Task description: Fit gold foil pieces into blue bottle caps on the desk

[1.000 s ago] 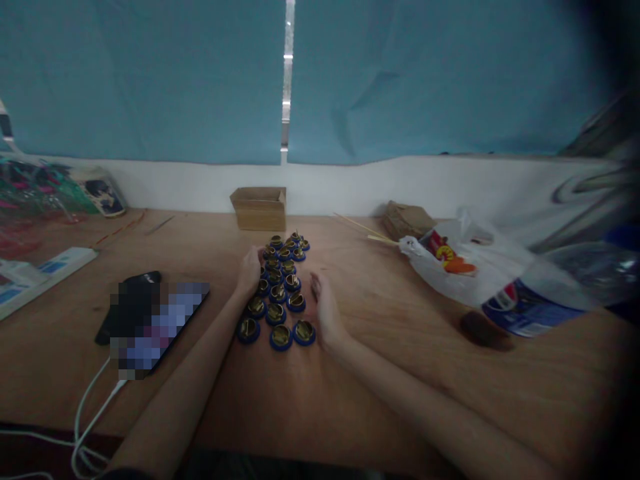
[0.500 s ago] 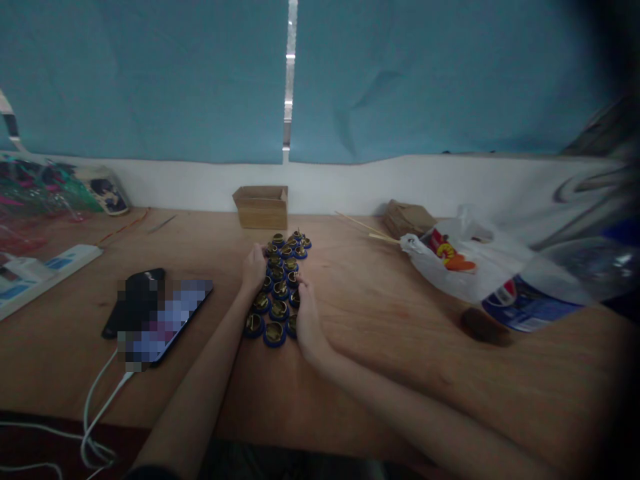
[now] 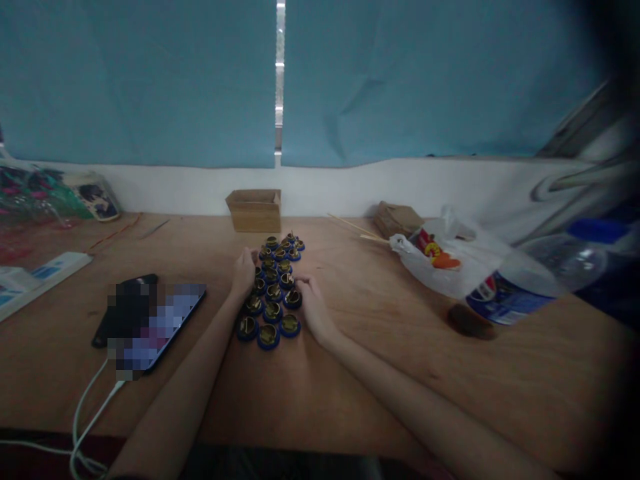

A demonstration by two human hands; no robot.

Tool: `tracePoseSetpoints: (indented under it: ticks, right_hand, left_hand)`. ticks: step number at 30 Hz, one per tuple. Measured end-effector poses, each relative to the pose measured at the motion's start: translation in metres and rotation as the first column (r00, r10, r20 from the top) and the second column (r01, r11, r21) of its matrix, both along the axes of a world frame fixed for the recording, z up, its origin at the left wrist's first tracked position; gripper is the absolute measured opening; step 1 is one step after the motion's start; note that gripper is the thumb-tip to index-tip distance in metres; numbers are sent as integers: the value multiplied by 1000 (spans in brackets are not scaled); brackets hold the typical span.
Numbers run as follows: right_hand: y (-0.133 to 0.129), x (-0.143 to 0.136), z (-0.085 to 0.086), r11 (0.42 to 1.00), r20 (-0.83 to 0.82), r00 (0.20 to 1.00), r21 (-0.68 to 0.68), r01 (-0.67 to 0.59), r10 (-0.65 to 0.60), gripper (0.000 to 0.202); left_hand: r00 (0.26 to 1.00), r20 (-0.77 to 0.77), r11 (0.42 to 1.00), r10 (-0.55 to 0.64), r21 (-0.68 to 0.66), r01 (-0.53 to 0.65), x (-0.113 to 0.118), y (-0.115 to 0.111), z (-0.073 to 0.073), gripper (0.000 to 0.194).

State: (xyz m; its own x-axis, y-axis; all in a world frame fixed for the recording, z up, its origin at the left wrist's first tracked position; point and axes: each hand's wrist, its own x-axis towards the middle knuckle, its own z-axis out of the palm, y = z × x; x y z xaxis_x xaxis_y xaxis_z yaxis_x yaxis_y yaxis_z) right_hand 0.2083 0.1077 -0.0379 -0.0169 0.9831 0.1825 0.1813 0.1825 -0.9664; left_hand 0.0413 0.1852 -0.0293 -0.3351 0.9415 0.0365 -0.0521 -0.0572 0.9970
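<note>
- Blue-rimmed round pieces (image 3: 273, 291) with brass-coloured metal parts facing up are being supported by the tabletop (image 3: 400, 373), forming a narrow band between the near edge and the middle of the far edge.
- The left hand (image 3: 244, 275) is being held against or just beside the left side of the band, its fingers being partly curled toward the pieces; whether a piece is being gripped cannot be told.
- The right hand (image 3: 314, 305) is being held at the right side of the band, its fingers being loosely bent, with the tips near one piece; contact and grip cannot be confirmed.
- An open cardboard box (image 3: 256, 219) is being supported at the far edge, beyond the pieces.
- A phone (image 3: 175, 327) and a black flat object (image 3: 127, 307) are being supported toward the near left corner.
- A plastic bag (image 3: 450, 283) and a tilted bottle (image 3: 510, 297) are being carried toward the right edge.
</note>
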Motion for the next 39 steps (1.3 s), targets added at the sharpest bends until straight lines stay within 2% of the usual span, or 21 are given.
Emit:
tracePoseSetpoints:
  ticks: [6, 10, 12, 15, 17, 19, 21, 24, 26, 30, 33, 36, 39]
  right_hand:
    - [13, 43, 1, 996, 90, 993, 49, -80, 75, 15]
    - [4, 51, 9, 986, 192, 975, 100, -131, 110, 14]
    - [-3, 50, 16, 980, 252, 961, 128, -152, 116, 15]
    - [-14, 47, 24, 959, 322, 932, 169, -229, 166, 24]
    - [-18, 45, 26, 922, 386, 896, 217, -321, 221, 39]
    - [-19, 44, 26, 879, 465, 851, 266, -395, 242, 44]
    - [-18, 43, 24, 862, 517, 826, 292, -415, 223, 36]
    - [-15, 45, 20, 878, 526, 831, 294, -377, 181, 19]
    - [-14, 47, 19, 883, 530, 832, 297, -363, 164, 16]
    - [-14, 49, 19, 871, 551, 821, 319, -374, 150, 30]
    - [-14, 49, 21, 838, 617, 768, 318, -444, 173, 44]
    - [-14, 48, 22, 822, 658, 730, 301, -483, 187, 43]
    - [-14, 46, 24, 835, 678, 718, 297, -463, 157, 36]
  left_hand:
    - [989, -148, 1000, 4, 9, -3, -5, -11, 8, 29]
    - [955, -295, 999, -34, 28, 44, -10, -30, 15, 26]
    - [929, -366, 995, -55, 54, 80, -13, -46, 22, 13]
    - [869, -486, 979, -89, 117, 165, -14, -71, 36, 11]
    - [816, -564, 960, -126, 139, 244, -11, -83, 44, 14]
    - [758, -633, 937, -160, 144, 318, -6, -89, 49, 14]
    - [711, -686, 925, -155, 152, 349, -3, -89, 50, 14]
    - [666, -736, 919, -120, 171, 356, -1, -88, 50, 15]
    - [646, -756, 915, -100, 185, 358, -2, -90, 50, 16]
    - [591, -805, 898, -42, 228, 375, -4, -101, 48, 16]
    - [504, -864, 872, 3, 249, 422, -2, -108, 44, 15]
    - [429, -903, 849, 9, 234, 474, 2, -111, 41, 15]
    - [405, -914, 828, 13, 237, 508, 5, -112, 41, 14]
